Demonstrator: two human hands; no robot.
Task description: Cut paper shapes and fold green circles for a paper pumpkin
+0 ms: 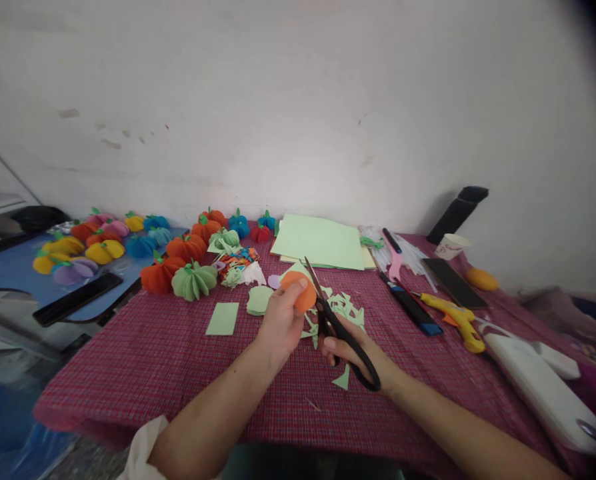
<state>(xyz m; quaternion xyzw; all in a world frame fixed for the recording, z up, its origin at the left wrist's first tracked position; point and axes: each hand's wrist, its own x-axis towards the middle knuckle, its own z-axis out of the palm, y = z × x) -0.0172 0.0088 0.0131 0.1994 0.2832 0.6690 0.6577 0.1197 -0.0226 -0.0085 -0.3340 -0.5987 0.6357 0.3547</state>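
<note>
My left hand (284, 317) pinches an orange paper circle (305, 299) laid over a piece of light green paper (297, 268). In my right hand (351, 350) is a pair of black-handled scissors (339, 327), its blades pointing up and away beside the right edge of the paper. Whether the blades touch the paper, I cannot tell. Green paper scraps (345, 310) lie under and behind the scissors, and one scrap (343, 378) rests nearer to me. Left of my left hand are a stack of cut green pieces (259, 300) and a green paper rectangle (223, 319).
Paper pumpkins (185, 248) in several colours stand at the left, more on a blue table (128, 267). Green sheets (321, 241) lie at the back. On the right are a cutter knife (415, 310), a yellow glue gun (455, 319), a phone (453, 281) and a white power strip (543, 393).
</note>
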